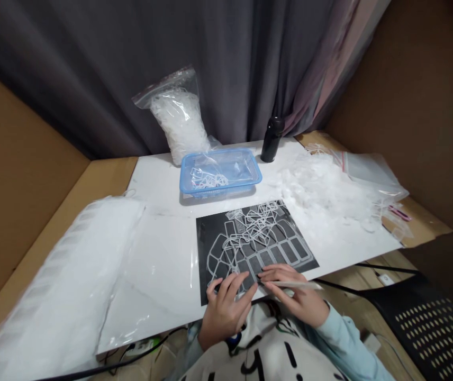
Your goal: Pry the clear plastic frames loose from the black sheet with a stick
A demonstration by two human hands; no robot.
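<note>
A black sheet [206, 233] lies on the white table in front of me, with pale outline frames [272, 256] in a row along its near part. A tangle of loose white frames [258, 225] is heaped over its far side. My left hand [228, 307] rests at the sheet's near edge, fingers apart and bent down, their tips at the near frames. Beside it, my right hand [293, 296] is closed around a slim pale tool [301, 285], whose tapered end points to the right. The tool's other end is hidden among the fingers, so its kind is unclear.
Behind the sheet stands a blue basket [256, 177] with white frames inside. A filled clear bag [182, 121] and a black bottle [272, 140] are farther back. White film pieces [325, 188] pile up at right; a long white pack [79, 264] lies left. Cardboard walls flank the table.
</note>
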